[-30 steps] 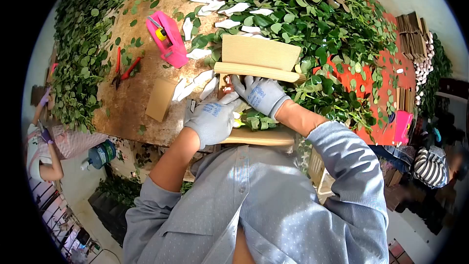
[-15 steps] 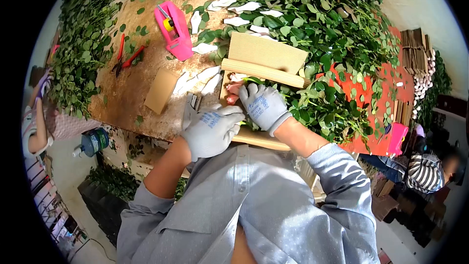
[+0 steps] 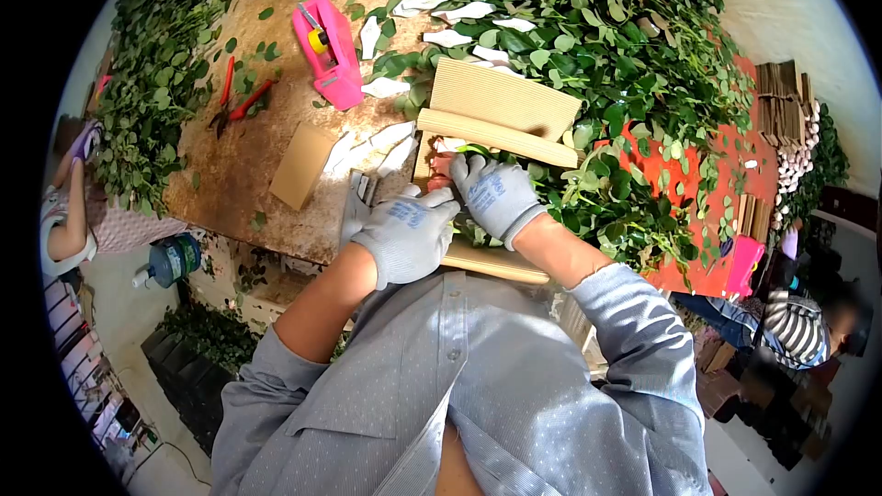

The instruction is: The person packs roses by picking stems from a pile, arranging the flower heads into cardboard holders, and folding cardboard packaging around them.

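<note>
The left hand [image 3: 407, 237] and right hand [image 3: 497, 199] partly hide the buds [image 3: 440, 170]. Glove print [image 3: 407, 212] is illegibly small. At nine o'clock, a co-worker [image 3: 68, 234] is cut off.

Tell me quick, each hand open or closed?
Left hand: partly curled near the pink blooms; grip cannot be told.
Right hand: curled beside the blooms; grip hidden.

I see pale wall [image 3: 776, 5] upper right, worn brown tabletop [image 3: 253, 158], red surface [image 3: 749, 133] further right, bright sun patches on brown.

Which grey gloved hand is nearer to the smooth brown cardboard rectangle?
The left grey gloved hand; the right hand lies farther away, beside green leaves.
</note>
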Tool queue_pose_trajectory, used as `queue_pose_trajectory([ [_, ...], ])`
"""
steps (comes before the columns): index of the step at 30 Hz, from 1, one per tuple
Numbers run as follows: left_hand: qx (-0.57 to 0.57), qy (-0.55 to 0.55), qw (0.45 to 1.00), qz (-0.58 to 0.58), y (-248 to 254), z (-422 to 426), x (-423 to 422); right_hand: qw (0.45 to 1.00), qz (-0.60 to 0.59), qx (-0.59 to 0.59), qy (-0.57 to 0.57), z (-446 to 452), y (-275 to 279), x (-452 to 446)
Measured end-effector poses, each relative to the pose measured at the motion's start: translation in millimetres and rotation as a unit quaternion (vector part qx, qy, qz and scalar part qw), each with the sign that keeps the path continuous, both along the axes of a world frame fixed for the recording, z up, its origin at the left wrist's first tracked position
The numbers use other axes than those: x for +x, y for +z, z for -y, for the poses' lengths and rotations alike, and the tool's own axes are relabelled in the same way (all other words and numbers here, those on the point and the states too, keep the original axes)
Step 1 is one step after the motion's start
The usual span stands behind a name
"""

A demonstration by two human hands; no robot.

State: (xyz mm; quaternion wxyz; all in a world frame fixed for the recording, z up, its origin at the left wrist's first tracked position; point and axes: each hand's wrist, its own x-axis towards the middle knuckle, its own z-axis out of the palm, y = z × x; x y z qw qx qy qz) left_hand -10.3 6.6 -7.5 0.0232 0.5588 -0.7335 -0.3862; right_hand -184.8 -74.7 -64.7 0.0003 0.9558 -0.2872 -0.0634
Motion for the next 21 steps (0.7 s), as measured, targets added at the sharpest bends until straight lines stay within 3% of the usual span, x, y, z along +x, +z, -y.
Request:
queue_pose_trajectory([
  [8,-0.042,-0.003,0.999,0.000,-17.1,-7.5,2.2,0.999,-0.021,0.030,-0.024,-2.4,1.5,0.9],
  [13,-0.051,0.005,0.999,0.008,-1.1,-8.2,0.5,0.997,0.010,0.066,-0.050,-1.1,8.7,-2.2],
  [21,-0.121,0.081,0.987,-0.072,10.4,-12.1,24.0,0.993,0.064,0.047,-0.084,-1.5,20.5,-6.0],
])
